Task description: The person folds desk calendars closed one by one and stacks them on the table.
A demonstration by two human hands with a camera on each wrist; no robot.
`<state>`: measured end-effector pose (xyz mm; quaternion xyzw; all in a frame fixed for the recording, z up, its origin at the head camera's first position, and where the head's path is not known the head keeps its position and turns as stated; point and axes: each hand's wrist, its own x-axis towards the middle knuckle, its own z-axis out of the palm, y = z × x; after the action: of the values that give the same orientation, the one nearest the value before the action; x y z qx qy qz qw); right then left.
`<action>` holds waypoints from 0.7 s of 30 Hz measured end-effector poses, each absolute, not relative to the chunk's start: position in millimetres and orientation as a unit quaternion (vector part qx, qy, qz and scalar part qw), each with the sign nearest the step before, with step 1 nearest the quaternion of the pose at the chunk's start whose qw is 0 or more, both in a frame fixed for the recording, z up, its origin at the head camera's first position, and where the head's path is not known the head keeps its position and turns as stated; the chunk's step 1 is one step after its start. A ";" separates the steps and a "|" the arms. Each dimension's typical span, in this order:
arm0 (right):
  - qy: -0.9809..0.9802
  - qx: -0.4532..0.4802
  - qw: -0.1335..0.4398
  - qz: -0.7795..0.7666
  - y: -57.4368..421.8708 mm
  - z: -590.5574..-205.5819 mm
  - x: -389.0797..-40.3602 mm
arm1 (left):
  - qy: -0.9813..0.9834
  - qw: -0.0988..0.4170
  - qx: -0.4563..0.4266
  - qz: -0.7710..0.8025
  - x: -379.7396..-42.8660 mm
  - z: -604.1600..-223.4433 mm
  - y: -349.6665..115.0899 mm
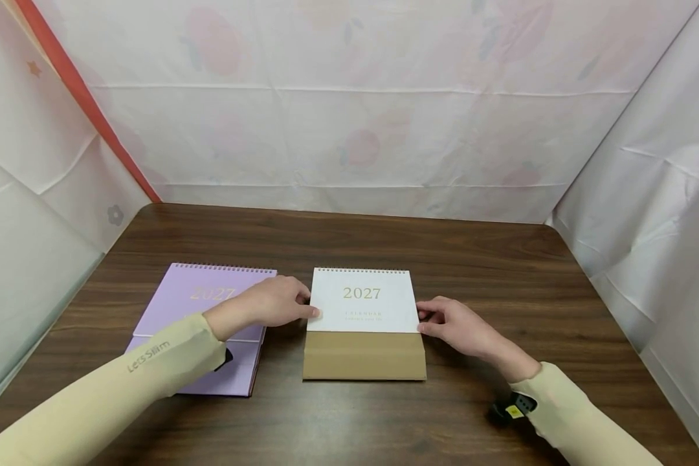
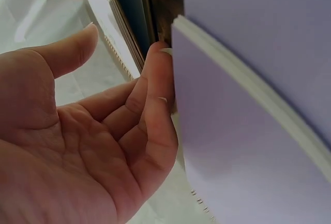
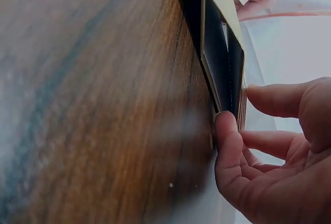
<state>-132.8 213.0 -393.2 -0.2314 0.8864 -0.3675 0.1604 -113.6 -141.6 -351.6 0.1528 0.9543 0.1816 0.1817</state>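
Observation:
A white desk calendar (image 1: 362, 294) lies on the table with its gold-brown base (image 1: 364, 356) toward me and "2027" on its page. My right hand (image 1: 457, 325) grips its right edge; in the right wrist view, the thumb (image 3: 271, 100) meets the page edges and curled fingers reach the base side. My left hand (image 1: 276, 301) is at the calendar's left edge. In the left wrist view, its thumb (image 2: 72, 53) stands slightly off the page and its fingers lie loosely bent beside the calendar. Beneath that forearm, partly hidden, is a purple calendar (image 1: 169, 307).
The dark wooden table (image 1: 477, 259) has rounded far corners. A pale fruit-print curtain (image 1: 349, 129) rises behind it, with white cloth (image 1: 646, 213) along the right side and a red strip (image 1: 93, 110) at the left. A dark wrist device (image 1: 512, 408) sits below the right sleeve.

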 end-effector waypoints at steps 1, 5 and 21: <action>0.889 -0.233 0.156 -0.361 213.2 -392.9 -132.0 | 0.956 0.177 0.154 0.177 -113.0 -351.5 -141.9; 0.904 -0.247 0.130 -0.324 213.4 -392.0 -127.0 | 0.961 0.150 0.168 0.163 -106.0 -349.1 -142.3; 0.903 -0.407 0.040 -0.130 212.2 -394.1 -94.6 | 0.957 0.045 0.285 0.027 -52.6 -368.4 -132.3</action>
<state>-94.6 212.2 -394.1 -0.4066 0.9035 -0.1297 0.0400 -52.6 -132.3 -368.4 0.2845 0.9572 0.0267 0.0452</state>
